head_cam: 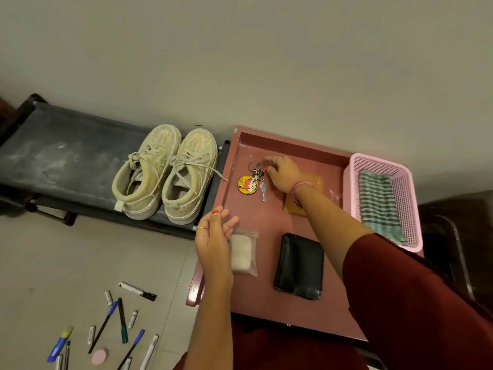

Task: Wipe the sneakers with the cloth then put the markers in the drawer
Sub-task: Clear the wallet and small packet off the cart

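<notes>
Over drawer, hands outstretched, apart.

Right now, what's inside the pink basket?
The pink basket holds one folded green-and-white striped cloth, lying along its length. Bare mesh floor shows at the far end. Anything beneath the cloth is covered, so I cannot tell.

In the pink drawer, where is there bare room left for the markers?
Bare floor of the drawer runs between the black wallet and its near edge, and along the far wall behind the keys. The middle is crowded: right hand, left hand, plastic pouch.
</notes>
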Motion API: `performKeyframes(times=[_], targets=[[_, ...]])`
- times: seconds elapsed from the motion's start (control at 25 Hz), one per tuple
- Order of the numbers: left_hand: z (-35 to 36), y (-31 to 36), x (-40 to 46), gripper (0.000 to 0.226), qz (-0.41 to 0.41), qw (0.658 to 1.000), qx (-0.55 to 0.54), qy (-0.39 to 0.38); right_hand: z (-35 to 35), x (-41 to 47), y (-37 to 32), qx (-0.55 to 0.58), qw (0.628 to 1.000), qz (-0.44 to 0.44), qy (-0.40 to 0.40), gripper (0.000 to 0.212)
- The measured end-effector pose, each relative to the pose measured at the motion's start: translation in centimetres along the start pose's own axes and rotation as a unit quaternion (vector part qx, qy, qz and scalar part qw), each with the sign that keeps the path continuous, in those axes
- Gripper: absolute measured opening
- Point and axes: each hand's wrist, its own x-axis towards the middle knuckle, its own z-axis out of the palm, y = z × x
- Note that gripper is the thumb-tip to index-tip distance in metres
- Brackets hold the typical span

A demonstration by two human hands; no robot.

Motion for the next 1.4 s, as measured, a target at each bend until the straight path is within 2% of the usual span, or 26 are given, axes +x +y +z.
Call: performKeyframes(times=[0.16,0.32,0.4,0.64,0.8,0.92,1.08,1.4], targets=[[-0.2,-0.4,0.8,0.02,-0.002,1.0,-0.015,0.0,0.4,0.5,-0.4,-0.016,1.0,0.023,0.0,0.035],[-0.2,-0.3,1.0,0.02,-0.003,1.0,-0.03,0.001,0.2,0.3,-0.6,-0.022,1.0,0.006,0.018,0.021],[-0.2,-0.3,1.0,0.02,-0.005,0.999,-0.032,-0.001,0.3,0.1,-0.6,-0.003,1.0,0.004,0.031,0.014],[-0.3,-0.1,1.0,0.022,-0.007,0.999,-0.042,-0.012,-0.4,-1.6,-1.8,0.122,0.99,-0.006,0.071,0.011],[-0.5,-0.1,0.9,0.021,-0.009,0.998,-0.058,-0.024,-0.5,-2.4,-2.9,0.187,0.98,0.002,0.062,0.007],[-0.7,-0.1,0.8,0.021,-0.004,0.998,-0.048,-0.032,-0.6,-2.7,-3.9,0.3,0.953,0.019,0.044,0.015],[-0.9,-0.2,0.7,0.021,-0.001,0.998,-0.034,-0.049,-1.9,-3.8,-5.5,0.474,0.878,0.074,0.004,0.015],[-1.2,0.8,0.0,0.018,-0.025,0.996,0.025,-0.078,-5.4,-7.9,-7.1,0.524,0.847,0.089,0.003,0.009]])
